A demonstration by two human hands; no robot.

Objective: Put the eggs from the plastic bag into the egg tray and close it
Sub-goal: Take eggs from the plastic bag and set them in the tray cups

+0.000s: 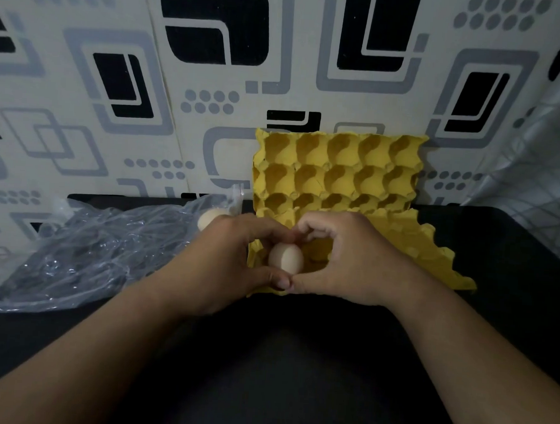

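A yellow egg tray (433, 254) lies on the black table, and its lid half (337, 169) leans upright against the wall. A pale egg (285, 257) sits over a front-left cup of the tray. My left hand (233, 258) and my right hand (344, 258) cup it from both sides, thumbs touching in front and fingertips meeting behind it. To the left lies a crumpled clear plastic bag (89, 259). Another egg (209, 219) shows at its mouth, just behind my left hand.
The patterned wall (116, 87) stands close behind the table. A pale quilted fabric (543, 169) hangs at the right. The black tabletop (295, 360) stretches toward me between my forearms.
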